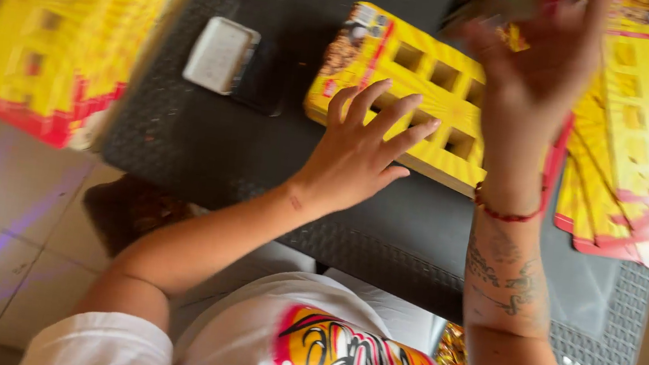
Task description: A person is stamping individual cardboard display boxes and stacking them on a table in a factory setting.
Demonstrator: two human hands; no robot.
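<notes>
A yellow cardboard box [427, 88] with several square cut-out holes lies on a dark woven table [205, 143]. My left hand [361, 150] rests flat on the box's near edge, fingers spread, holding nothing. My right hand [533, 64] is raised above the box's right end, blurred by motion. It seems to hold some small items near the top edge, but I cannot make out what they are. A red bracelet [506, 213] sits on my right wrist.
A stack of flat yellow cardboard sheets [633, 154] fans out on the table's right side. Another pile of yellow sheets [47, 25] lies at the far left. A small white box [220, 54] sits on the table left of the holed box. Tiled floor surrounds the table.
</notes>
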